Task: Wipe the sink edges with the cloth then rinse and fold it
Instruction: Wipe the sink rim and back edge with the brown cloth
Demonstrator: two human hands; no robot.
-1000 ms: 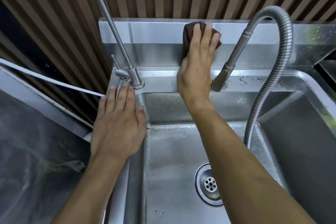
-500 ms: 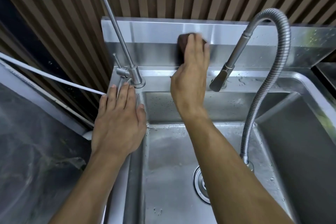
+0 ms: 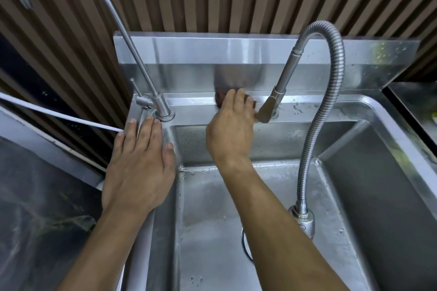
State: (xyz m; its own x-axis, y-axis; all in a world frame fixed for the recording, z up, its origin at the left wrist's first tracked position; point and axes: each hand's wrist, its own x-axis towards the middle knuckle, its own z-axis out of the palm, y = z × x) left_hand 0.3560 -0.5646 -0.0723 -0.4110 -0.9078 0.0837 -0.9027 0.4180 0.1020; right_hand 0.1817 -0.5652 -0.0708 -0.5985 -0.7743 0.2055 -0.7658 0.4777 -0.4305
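A dark brown cloth (image 3: 220, 99) lies on the back ledge of the steel sink (image 3: 196, 108), at the foot of the steel backsplash (image 3: 212, 54). My right hand (image 3: 230, 130) presses the cloth flat with straight fingers and covers most of it. Flat on the sink's left rim, my left hand (image 3: 139, 168) rests with fingers extended, its fingertips close to the base of the thin tap (image 3: 163, 111).
A flexible hose faucet (image 3: 316, 106) arches over the basin, its spray head (image 3: 268, 108) just right of my right hand. The drain (image 3: 246, 243) peeks out beside my right forearm. A white cord (image 3: 59, 116) crosses at left above a dark counter (image 3: 35, 208). Slatted wall behind.
My right hand has slid the cloth down the backsplash from its top edge to the back ledge. My left hand has stayed on the left rim.
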